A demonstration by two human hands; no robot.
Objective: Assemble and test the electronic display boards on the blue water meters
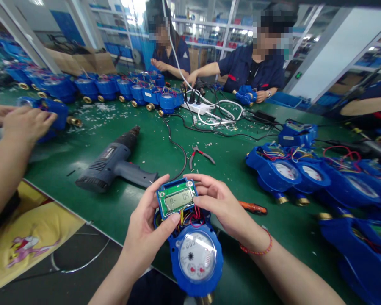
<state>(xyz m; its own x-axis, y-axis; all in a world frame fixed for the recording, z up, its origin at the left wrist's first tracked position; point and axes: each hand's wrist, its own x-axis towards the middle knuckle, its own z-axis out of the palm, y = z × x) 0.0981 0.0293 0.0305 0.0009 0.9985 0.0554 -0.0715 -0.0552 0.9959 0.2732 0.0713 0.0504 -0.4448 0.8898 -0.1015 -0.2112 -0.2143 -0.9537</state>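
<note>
Green surface, near edge: we hold a blue water meter, dial toward us. Its circuit board sits above the dial, long axis crosswise, left hand pinching one end, right hand the other, equally near.

A factory assembly workshop is being shown: blue water meters are being lined along a green workbench where uniformed workers are seated.
</note>
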